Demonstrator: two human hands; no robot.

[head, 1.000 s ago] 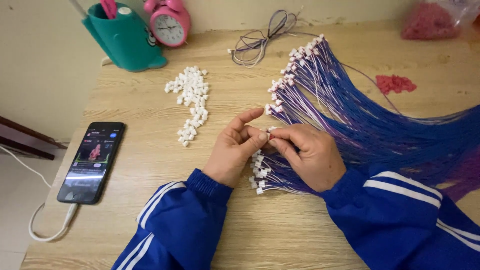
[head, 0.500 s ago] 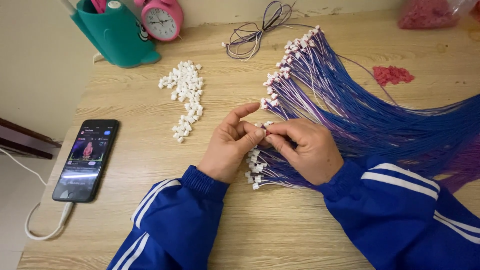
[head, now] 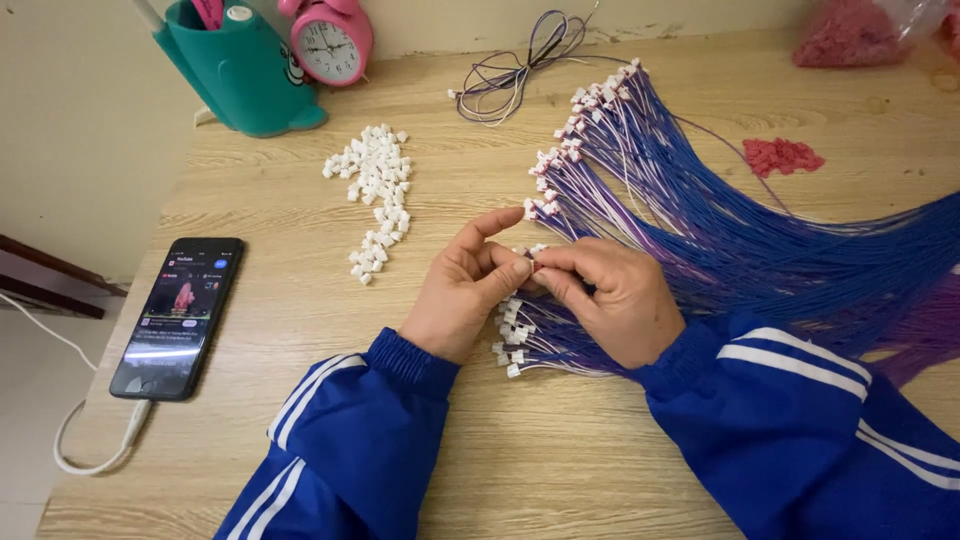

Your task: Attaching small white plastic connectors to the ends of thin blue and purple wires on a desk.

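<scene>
- Table (head: 300,480): pale wood, carries everything here.
- Wires (head: 760,250): a big fan of blue and purple strands with white plugs at their ends, spread from the right edge to the middle; the near ends lie under and just below both hands.
- Cup (head: 235,75): teal holder at the back left, touching a pink clock (head: 330,40) on its right.
- Phone (head: 180,315): lit, flat at the left edge, white cable running off its near end.
- Right hand (head: 615,300): curled over the wires, thumb and fingers pinched on a wire end at the meeting point with the other hand.
- Left hand (head: 460,290): forefinger raised, thumb and other fingers pressed together on a small white connector (head: 527,262), tip to tip with the right.
- Loose bundle (head: 520,70): thin wires coiled at the back centre.
- Connector pile (head: 378,195): loose white pieces left of the hands, apart from them.
- Red bits (head: 782,155): small heap right of the fan.
</scene>
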